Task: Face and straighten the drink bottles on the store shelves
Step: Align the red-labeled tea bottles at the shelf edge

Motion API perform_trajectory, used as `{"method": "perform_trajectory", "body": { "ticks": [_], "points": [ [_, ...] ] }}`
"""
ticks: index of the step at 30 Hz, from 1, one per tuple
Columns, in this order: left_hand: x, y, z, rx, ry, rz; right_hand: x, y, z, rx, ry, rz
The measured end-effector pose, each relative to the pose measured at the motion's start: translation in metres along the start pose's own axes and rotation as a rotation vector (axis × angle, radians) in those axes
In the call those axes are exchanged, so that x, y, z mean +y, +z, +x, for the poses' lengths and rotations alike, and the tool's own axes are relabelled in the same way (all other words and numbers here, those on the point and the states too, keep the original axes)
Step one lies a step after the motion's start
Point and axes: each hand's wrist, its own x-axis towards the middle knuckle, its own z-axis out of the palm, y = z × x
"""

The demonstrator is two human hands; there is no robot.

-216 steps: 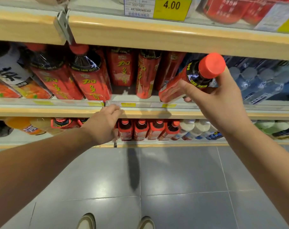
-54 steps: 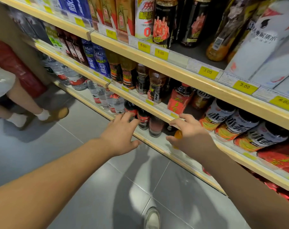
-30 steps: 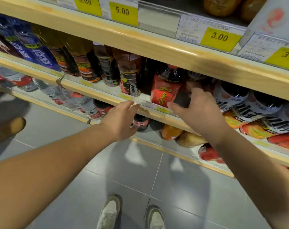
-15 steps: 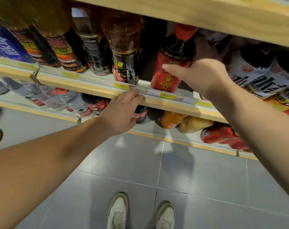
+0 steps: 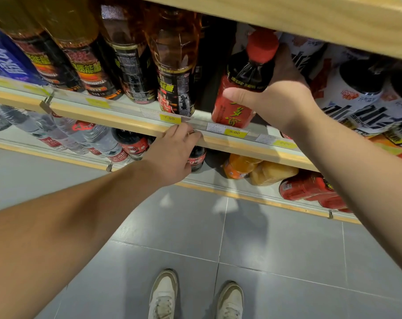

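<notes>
Two grips work at one shelf level. The right grip (image 5: 280,97) wraps the red-labelled bottle (image 5: 233,110) at its shoulder, thumb across the front and fingers behind the neck, probably to turn the label outward. The bottle stands at the front of the middle shelf (image 5: 126,122), above the 5.00 tag (image 5: 234,132) and beside tall energy-drink bottles (image 5: 172,72). The left grip (image 5: 172,153) holds nothing. Its fingers rest on the shelf's wooden edge, apparently for balance. Grey floor tiles (image 5: 218,238) lie below.
</notes>
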Motion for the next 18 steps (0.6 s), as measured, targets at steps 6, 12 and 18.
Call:
{"method": "perform_trajectory", "body": {
  "ticks": [6,12,18],
  "points": [
    [0.0,-0.002,0.0,-0.019,-0.006,-0.054,0.009,0.001,-0.004,-0.02,-0.185,-0.174],
    [-0.002,-0.007,-0.001,-0.071,-0.009,-0.075,0.016,0.0,-0.009,0.007,-0.252,-0.074],
    [0.006,-0.008,0.0,-0.064,-0.038,-0.079,0.024,-0.011,-0.033,0.172,-0.294,-0.017]
  ]
}}
